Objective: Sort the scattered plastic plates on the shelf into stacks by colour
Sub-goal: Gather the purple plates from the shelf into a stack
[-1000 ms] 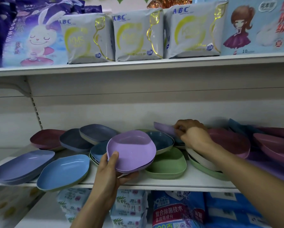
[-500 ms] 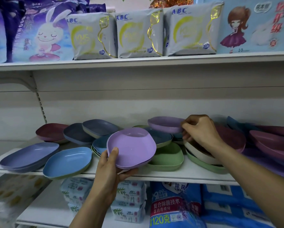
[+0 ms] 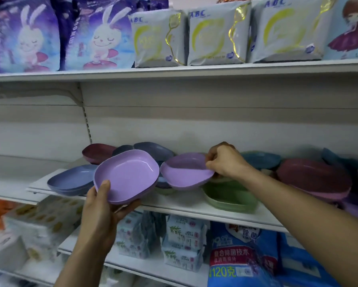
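Two lilac plates [image 3: 130,177] sit at the middle. Two periwinkle plates [image 3: 70,180] are stacked at near left. One maroon plate [image 3: 96,152] lies far left, with two slate-blue plates [image 3: 153,150] beside it. The upper shelf [image 3: 174,71] carries two rabbit packs [image 3: 100,36] and three grey ABC packs [image 3: 211,36]. The green plates [image 3: 230,196] overlap too much to count.

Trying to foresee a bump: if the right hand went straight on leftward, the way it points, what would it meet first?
Probably the lilac plate held by the left hand: the purple plate that the right hand pinches sits almost against its rim, though depth is unclear.
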